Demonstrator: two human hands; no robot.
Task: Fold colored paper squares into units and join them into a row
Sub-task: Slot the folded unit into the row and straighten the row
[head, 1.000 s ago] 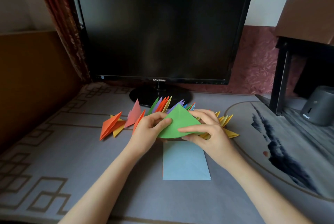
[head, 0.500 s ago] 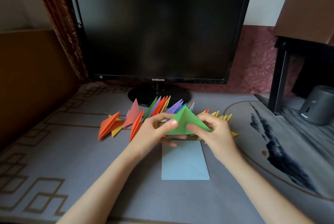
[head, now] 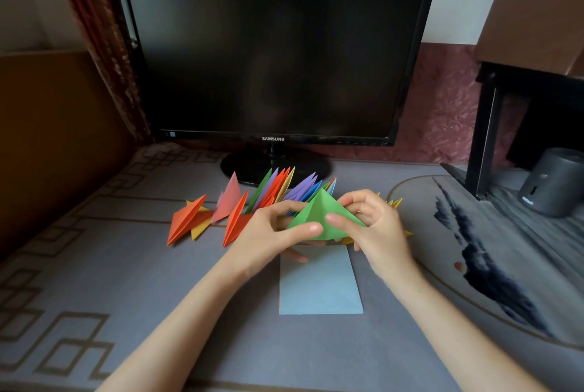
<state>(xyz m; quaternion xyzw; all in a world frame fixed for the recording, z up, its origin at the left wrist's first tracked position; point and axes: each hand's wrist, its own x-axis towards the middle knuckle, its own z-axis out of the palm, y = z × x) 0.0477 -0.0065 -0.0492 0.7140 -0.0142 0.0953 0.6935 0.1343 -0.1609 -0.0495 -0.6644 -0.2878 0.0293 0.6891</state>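
The left hand (head: 268,235) and the right hand (head: 377,229) hold the green paper (head: 322,213) in the air, folded to a pointed triangle. The fingers (head: 311,228) of each hand are curled and pinch its lower edges. Under it a blue square (head: 319,289) lies flat on the worktop (head: 158,281). Just behind stands the row of units (head: 278,189).

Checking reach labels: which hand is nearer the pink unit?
Left. The left hand is just right of the pink unit, pinching the near side of the green paper. The right hand grips the paper's other side, farther right of the unit.
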